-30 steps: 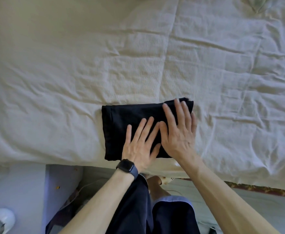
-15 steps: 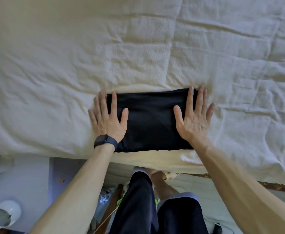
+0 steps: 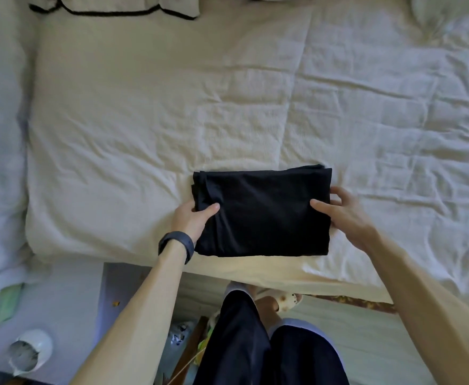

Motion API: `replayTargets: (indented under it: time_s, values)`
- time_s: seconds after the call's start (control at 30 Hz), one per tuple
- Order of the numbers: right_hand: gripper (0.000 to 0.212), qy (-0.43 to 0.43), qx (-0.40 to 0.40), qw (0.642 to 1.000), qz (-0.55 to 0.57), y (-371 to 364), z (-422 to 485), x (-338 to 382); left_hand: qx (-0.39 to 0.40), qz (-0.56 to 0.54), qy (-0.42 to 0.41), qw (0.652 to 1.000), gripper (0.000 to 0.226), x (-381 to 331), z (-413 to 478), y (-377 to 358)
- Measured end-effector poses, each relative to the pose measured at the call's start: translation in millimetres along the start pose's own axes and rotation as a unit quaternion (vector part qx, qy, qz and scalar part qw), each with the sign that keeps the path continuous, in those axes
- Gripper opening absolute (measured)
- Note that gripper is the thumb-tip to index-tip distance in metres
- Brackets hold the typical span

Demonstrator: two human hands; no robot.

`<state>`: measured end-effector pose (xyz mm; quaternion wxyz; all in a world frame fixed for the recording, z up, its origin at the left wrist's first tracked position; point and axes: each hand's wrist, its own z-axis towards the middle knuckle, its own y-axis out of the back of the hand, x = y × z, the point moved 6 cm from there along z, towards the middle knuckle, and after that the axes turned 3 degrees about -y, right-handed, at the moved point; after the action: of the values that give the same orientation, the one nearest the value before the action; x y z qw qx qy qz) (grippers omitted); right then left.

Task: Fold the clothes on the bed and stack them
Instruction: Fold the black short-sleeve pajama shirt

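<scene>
Garment point(image 3: 261, 212) first: a black piece, already folded into a neat rectangle of several layers, lies on the bed point(image 3: 144, 120) between the two hands, close to the bed's near edge. The left hand point(image 3: 191, 220) grips its left side, thumb on top and fingers tucked under it. The right hand point(image 3: 341, 215) takes the right side the same way, thumb laid on the top layer and fingers curled round the edge. Both hands are thus closed on the garment, not flat on it. Whether it is lifted off the sheet I cannot tell; its near edge looks to lie on the bed.

As for progress, the folding of this piece looks done: the edges line up and no sleeve or leg hangs out. What is left, by my judgement, is the stacking, which means carrying it to a pile. No pile shows anywhere around the hands. Far beyond the left hand, at the bed's far end, lies a pale cloth point(image 3: 116, 8) with black trim, unfolded. Whether it is clothing awaiting its turn I cannot say. A watch point(image 3: 176, 245) sits on the left wrist.
</scene>
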<state>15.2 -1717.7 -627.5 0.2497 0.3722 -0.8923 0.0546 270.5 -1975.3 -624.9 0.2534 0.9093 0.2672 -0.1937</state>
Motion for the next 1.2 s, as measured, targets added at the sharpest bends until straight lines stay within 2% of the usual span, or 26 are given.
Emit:
replayTargets:
  time_s: [0.1,0.23,0.47,0.63,0.8,0.93,1.1,1.2]
  values:
    - [0.035,0.011,0.018,0.999,0.032,-4,1,0,0.011,-0.017,-0.011,1.000,0.015,-3,1,-2]
    - [0.036,0.027,0.002,0.999,0.040,-6,-2,-3,0.024,-0.104,-0.015,0.994,0.019,3,-2,-5]
    - [0.035,0.050,-0.057,0.994,0.081,10,-20,4,0.036,-0.064,-0.114,0.991,0.032,-33,-11,-13]
    - [0.035,0.072,-0.099,0.984,0.126,63,-66,18,0.086,-0.071,-0.167,0.980,0.039,-99,-37,-45]
    - [0.036,0.126,-0.149,0.963,0.186,165,-156,32,0.171,-0.061,-0.228,0.957,0.040,-187,-120,-121]
    - [0.034,0.192,-0.215,0.932,0.219,274,-261,28,0.223,-0.036,-0.298,0.927,0.037,-259,-223,-209]
    - [0.034,0.285,-0.307,0.870,0.258,438,-415,-11,0.311,-0.024,-0.392,0.865,0.044,-338,-396,-349]
    - [0.036,0.339,-0.362,0.822,0.279,536,-507,-44,0.379,-0.026,-0.448,0.809,0.044,-368,-518,-436]
